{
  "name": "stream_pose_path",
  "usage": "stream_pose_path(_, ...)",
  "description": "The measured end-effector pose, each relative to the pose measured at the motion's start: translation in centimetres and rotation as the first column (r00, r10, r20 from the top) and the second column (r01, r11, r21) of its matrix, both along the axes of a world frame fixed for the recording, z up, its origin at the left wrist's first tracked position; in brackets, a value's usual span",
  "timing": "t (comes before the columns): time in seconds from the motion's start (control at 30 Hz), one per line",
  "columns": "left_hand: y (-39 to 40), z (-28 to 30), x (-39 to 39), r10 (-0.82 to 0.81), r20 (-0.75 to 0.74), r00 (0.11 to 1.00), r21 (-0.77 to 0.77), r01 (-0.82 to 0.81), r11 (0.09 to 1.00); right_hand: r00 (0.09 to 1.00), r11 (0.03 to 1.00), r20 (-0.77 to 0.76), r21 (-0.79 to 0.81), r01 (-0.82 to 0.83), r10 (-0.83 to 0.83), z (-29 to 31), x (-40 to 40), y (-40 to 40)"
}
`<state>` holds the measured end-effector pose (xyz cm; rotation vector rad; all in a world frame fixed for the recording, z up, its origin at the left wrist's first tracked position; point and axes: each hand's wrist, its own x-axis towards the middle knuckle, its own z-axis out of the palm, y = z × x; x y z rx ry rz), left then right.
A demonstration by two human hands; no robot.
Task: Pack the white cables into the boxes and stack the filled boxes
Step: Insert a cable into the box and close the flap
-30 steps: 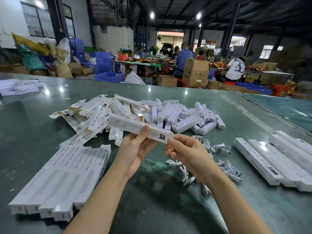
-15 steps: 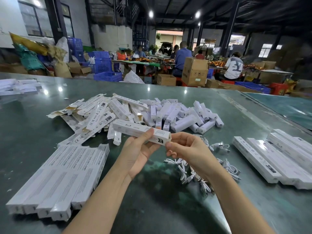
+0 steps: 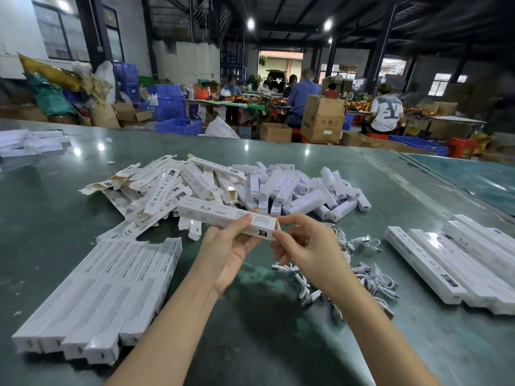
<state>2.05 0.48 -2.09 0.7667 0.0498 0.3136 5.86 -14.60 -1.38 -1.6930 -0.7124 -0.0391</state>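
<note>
On the table (image 3: 69,218), filled boxes (image 3: 106,296) lie left, cables (image 3: 367,277) right, seemingly unfilled boxes (image 3: 172,188) behind.

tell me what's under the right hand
Under the right hand lies a loose pile of white cables on the green table. The wrist covers part of the pile.

Two bare forearms, no sleeves in view, left hand (image 3: 226,253) and right hand (image 3: 309,252) without gloves, rings or watch
</note>
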Motion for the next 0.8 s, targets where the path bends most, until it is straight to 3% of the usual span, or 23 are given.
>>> stream_pose_path(0.23,0.4,-0.1,-0.1,-0.063,-0.043,0.997,-0.048,0.061,0.997,0.996,0.997,0.084,-0.08,0.018,-0.011,0.1,-0.1,-0.2)
stream_pose_path(0.43,0.0,-0.1,-0.2,-0.096,-0.023,0.995,-0.017,0.096,0.995,0.994,0.994,-0.047,0.059,-0.091,0.094,0.3,0.0,-0.7)
stream_pose_path(0.8,0.0,0.0,-0.7,-0.18,0.029,0.983,-0.003,0.181,0.984,0.992,0.987,-0.022,0.105,-0.12,0.123,0.2,0.1,-1.0)
